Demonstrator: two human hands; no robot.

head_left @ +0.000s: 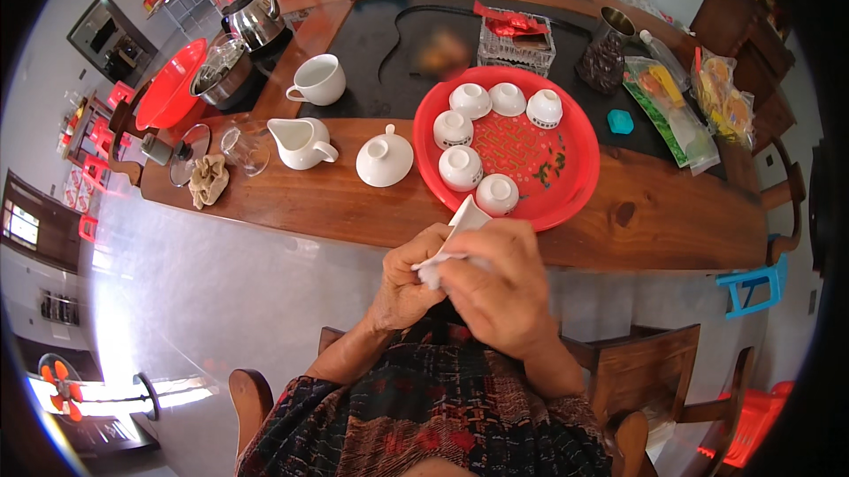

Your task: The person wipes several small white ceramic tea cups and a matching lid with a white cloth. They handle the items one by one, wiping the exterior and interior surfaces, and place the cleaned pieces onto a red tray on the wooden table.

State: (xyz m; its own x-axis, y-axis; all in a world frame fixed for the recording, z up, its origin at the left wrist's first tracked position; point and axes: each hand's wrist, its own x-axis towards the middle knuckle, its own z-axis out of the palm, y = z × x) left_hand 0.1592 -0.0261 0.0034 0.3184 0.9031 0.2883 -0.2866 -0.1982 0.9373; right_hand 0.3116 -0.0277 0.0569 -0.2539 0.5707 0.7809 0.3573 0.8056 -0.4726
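Observation:
Close to my body, my left hand grips a white porcelain piece with a thin pointed edge; fingers hide the rest, so its exact kind does not show. My right hand, slightly blurred, pinches a crumpled white tissue or cloth against this piece. Just beyond them is a round red tray with a patterned floor. Several small white teacups stand upside down along its left and far sides. Left of the tray lies a round white porcelain piece with a raised ring and a small tab.
On the wooden table are a white pitcher, white mug, glass, beige cloth, kettle and red basin. Right of the tray lie a turquoise box and plastic packages. A wooden chair stands below.

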